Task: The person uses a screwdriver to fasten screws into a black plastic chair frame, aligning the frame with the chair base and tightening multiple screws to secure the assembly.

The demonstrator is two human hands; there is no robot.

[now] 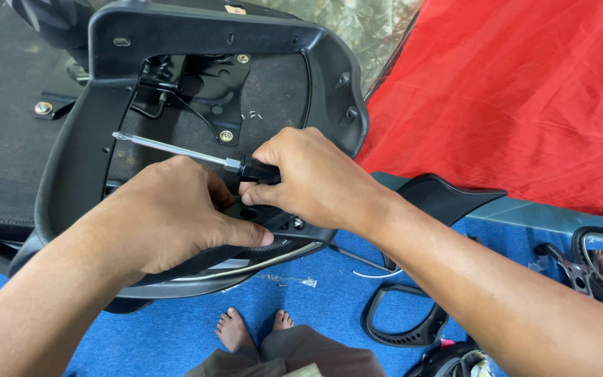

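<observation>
An upturned black office chair seat (78, 160) fills the upper left, its plastic frame and metal mechanism plate (207, 84) with brass screws facing me. My right hand (312, 178) grips the black handle of a screwdriver (176, 150), whose steel shaft points left across the seat's underside. My left hand (169, 213) presses on the near edge of the seat frame, thumb lying along the rim, fingers close to the right hand.
A red cloth (518, 91) covers the upper right. Blue carpet (315, 307) lies below, with a black armrest loop (403, 324), another black chair part (448, 199), a small clear bag (291, 281) and my bare feet (252, 328). Another person's foot (601, 260) shows at the right edge.
</observation>
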